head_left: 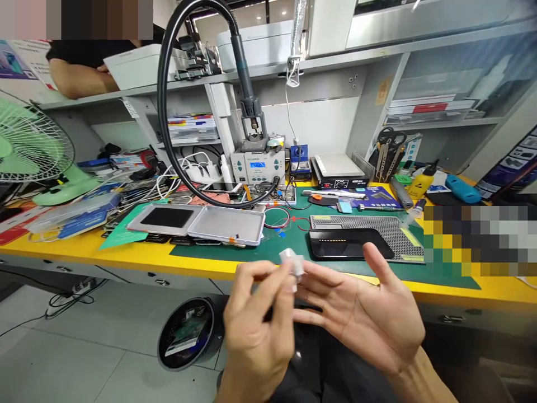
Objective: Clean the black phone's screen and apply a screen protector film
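My left hand (260, 330) pinches a small crumpled whitish piece (291, 262), like tissue or thin wipe, between thumb and fingers. Palm up, my right hand (356, 308) has its fingers stretched out and its thumb raised. Its fingertips come close to the whitish piece; whether they touch it I cannot tell. Beyond the hands, a black phone (350, 244) lies face up across the front of a perforated metal plate (356, 222). To the left, a shallow open case (226, 225) rests on the green mat (289, 252), with a dark rectangle in its left half.
A round bin (187, 334) with scraps stands on the floor at left. Behind the mat are a hot air station (258, 165) with a looping black hose (163, 101) and a flat heating unit (339, 170). A green fan (29, 145) is far left; a person's arm (84, 78) shows above the shelf.
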A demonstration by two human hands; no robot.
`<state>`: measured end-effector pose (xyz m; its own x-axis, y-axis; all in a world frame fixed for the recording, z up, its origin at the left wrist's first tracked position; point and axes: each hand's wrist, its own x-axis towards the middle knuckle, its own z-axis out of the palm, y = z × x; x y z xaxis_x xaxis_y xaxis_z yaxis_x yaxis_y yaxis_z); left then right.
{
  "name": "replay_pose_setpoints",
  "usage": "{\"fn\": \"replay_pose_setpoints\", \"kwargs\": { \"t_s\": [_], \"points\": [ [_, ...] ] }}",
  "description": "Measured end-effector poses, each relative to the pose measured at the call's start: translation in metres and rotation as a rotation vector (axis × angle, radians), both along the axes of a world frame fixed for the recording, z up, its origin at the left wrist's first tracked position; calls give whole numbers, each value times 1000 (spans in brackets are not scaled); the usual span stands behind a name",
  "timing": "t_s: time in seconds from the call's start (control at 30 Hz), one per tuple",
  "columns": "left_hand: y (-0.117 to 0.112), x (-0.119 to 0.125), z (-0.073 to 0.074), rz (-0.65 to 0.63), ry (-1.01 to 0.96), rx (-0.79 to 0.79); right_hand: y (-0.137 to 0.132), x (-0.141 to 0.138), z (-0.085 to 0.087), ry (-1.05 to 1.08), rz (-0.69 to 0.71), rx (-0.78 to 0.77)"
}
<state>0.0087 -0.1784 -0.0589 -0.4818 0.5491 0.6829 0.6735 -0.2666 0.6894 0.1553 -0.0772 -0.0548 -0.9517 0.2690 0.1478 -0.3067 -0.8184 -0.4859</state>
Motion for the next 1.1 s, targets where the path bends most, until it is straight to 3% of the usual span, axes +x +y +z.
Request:
{"fn": "replay_pose_setpoints", "kwargs": {
  "t_s": [0.07,0.1,0.17,0.23,0.47,0.63,0.77,0.83,1.0,1.1],
  "points": [
    [10,-10,2,-71,298,-13,-4,0,1,18,-25,12],
    [14,-15,2,-163,348,-47,-5,0,1,23,-44,17],
    [20,-23,-1,-355,246,-92,-8,1,0,14,-74,39],
    [22,-22,-7,-431,43,-93,-9,1,-1,-8,-82,75],
    [21,5,-18,-201,-379,-150,-9,1,-7,-94,-18,72],
    [17,-14,-15,-67,-593,-109,-1,8,-3,-97,55,-28],
    [2,-24,-12,15,-555,-105,1,12,-2,-68,72,-42],
    [-7,-24,-10,-51,-446,-129,-1,11,-3,-49,55,-28],
    [-16,-24,-14,-404,-201,-163,-4,8,-7,-65,81,-39],
    [-11,-21,-22,-401,-291,-112,-6,5,-10,-79,105,-73]
  ]
}}
